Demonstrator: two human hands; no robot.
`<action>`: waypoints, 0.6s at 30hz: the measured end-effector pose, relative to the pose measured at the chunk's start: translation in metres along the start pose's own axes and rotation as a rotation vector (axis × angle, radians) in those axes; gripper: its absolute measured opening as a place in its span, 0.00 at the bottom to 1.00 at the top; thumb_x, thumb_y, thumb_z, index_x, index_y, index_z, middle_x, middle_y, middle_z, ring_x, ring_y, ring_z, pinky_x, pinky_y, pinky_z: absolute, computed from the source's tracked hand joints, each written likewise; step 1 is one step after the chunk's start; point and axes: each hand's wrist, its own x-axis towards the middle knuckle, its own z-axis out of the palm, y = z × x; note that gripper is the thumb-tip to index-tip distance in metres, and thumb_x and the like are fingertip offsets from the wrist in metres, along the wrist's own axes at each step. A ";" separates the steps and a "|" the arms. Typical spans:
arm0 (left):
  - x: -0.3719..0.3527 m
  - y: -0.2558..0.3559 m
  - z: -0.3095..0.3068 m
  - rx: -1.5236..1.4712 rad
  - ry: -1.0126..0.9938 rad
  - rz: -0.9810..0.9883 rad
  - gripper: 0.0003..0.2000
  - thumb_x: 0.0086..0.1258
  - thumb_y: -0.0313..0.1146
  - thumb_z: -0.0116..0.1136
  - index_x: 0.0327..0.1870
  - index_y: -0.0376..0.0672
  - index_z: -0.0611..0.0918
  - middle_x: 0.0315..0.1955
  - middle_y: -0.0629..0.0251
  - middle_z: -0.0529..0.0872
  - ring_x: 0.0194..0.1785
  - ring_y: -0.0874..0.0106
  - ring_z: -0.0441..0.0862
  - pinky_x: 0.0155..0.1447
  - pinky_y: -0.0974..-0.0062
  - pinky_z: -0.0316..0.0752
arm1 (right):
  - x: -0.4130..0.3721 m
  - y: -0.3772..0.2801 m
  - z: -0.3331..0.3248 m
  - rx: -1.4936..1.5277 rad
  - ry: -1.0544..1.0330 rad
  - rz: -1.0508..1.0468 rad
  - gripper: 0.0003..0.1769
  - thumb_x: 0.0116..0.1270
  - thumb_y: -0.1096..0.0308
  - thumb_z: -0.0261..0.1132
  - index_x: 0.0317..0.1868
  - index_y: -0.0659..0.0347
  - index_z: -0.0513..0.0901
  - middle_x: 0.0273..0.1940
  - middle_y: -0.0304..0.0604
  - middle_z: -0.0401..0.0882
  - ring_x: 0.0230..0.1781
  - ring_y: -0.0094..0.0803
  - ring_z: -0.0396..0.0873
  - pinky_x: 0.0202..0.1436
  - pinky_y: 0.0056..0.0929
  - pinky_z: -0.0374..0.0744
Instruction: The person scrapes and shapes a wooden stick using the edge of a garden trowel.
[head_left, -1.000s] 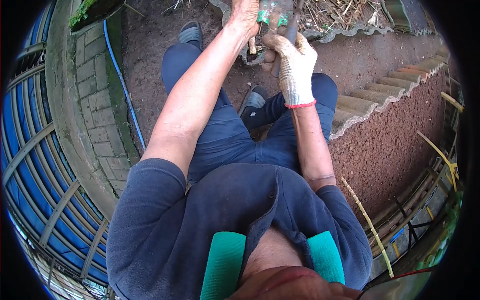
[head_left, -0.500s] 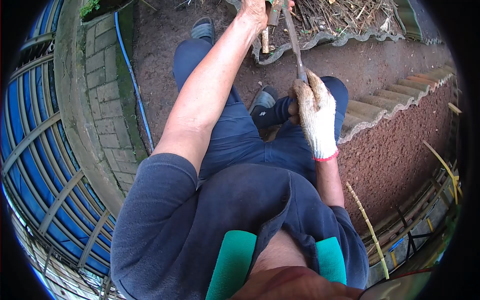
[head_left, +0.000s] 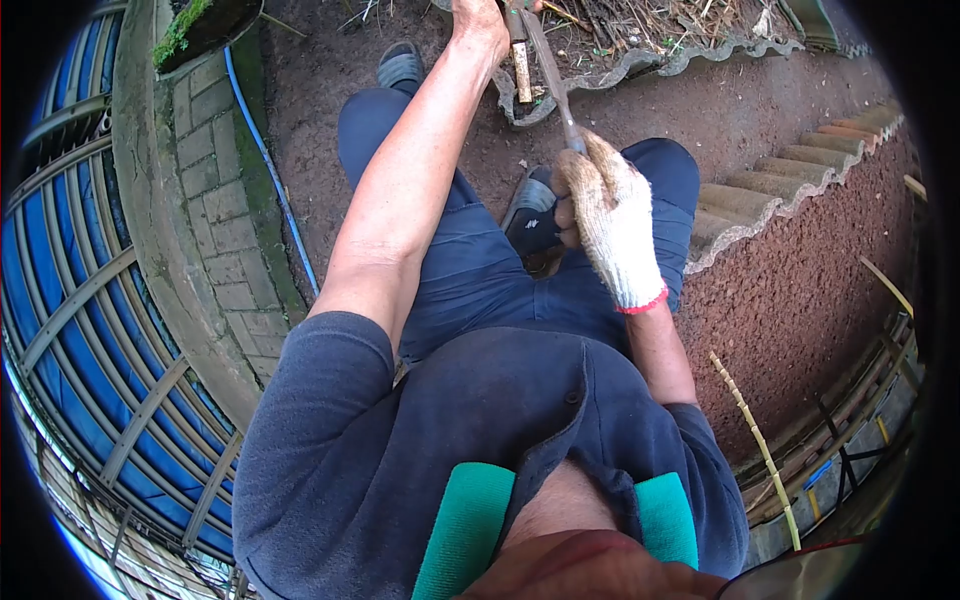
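Observation:
My bare left hand (head_left: 480, 22) reaches to the top edge of the view, its fingers partly cut off there. It is closed around a short brown piece of bamboo or wood (head_left: 516, 24). My right hand (head_left: 612, 215), in a white knitted glove with a soiled palm and red cuff, is wrapped around the handle of a long, narrow knife (head_left: 550, 75). The glove hides most of the handle. The dark blade points up and left, its upper part close beside the held piece. Below that piece, a pale stick (head_left: 523, 78) overlaps the bed's corner.
A bed edged with corrugated sheet (head_left: 640, 62) holds dry twigs. To the right, corrugated tiles (head_left: 765, 195) border a reddish soil bed (head_left: 800, 300). A blue hose (head_left: 262, 150) runs beside the brick paving (head_left: 215, 180) on the left. A thin bamboo stick (head_left: 752, 440) stands lower right.
Both hands have shifted left, with the left-hand piece and the knife moving along. The blade stays beside the held piece. The camera view has tilted slightly.

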 end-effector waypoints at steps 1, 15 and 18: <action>0.000 0.000 0.000 0.040 0.035 -0.010 0.20 0.72 0.54 0.56 0.40 0.43 0.80 0.21 0.65 0.79 0.23 0.67 0.80 0.26 0.69 0.76 | 0.003 -0.006 0.002 0.092 -0.036 0.089 0.22 0.74 0.60 0.62 0.63 0.64 0.78 0.27 0.35 0.79 0.17 0.17 0.74 0.17 0.19 0.72; -0.046 -0.022 -0.014 0.384 -0.203 -0.372 0.17 0.74 0.29 0.57 0.57 0.26 0.74 0.53 0.41 0.80 0.51 0.51 0.86 0.53 0.58 0.89 | -0.013 0.013 -0.036 0.327 -0.017 0.222 0.15 0.73 0.59 0.63 0.51 0.61 0.81 0.27 0.34 0.77 0.17 0.18 0.74 0.17 0.20 0.73; -0.068 -0.015 0.000 0.261 -0.238 -0.523 0.22 0.76 0.34 0.53 0.64 0.26 0.70 0.54 0.38 0.79 0.53 0.41 0.83 0.53 0.54 0.88 | -0.042 0.014 -0.067 0.023 0.103 0.124 0.17 0.72 0.59 0.65 0.52 0.64 0.81 0.29 0.39 0.81 0.21 0.28 0.81 0.23 0.27 0.80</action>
